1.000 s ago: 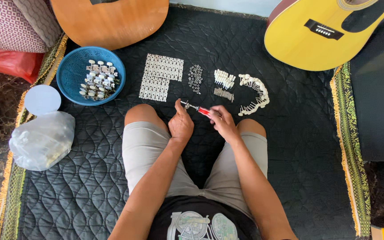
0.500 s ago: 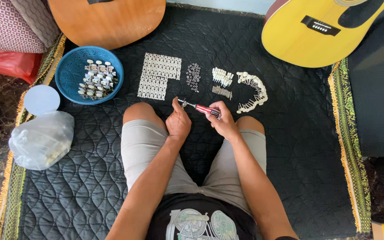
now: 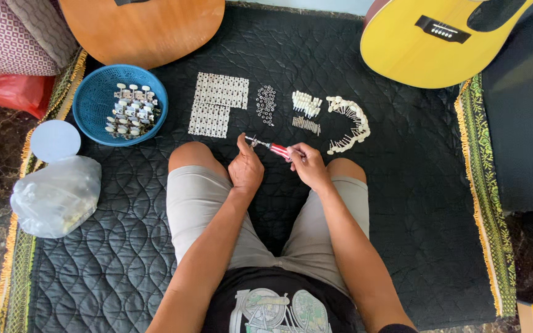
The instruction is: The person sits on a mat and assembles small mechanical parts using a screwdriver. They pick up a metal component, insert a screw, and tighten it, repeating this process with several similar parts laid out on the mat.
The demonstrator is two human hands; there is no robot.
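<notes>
Person sits on mat (image 3: 402, 203), parts in a row beyond the knees. Far left: basket (image 3: 97, 98) with tuning machines (image 3: 129, 111) in it. Right of it: flat sheets (image 3: 216, 103), then washers (image 3: 266, 102), pegs (image 3: 306, 103), arc of pins (image 3: 350, 125). Bag (image 3: 57, 196) and lid (image 3: 55, 140) at left edge. Guitars behind: one far left (image 3: 143, 28), one far right (image 3: 439, 40).

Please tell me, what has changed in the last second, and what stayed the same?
Almost nothing changed. The left hand and right hand keep the red-handled screwdriver between them over the knees. The blue basket, the white parts and both guitars stay in place.
</notes>
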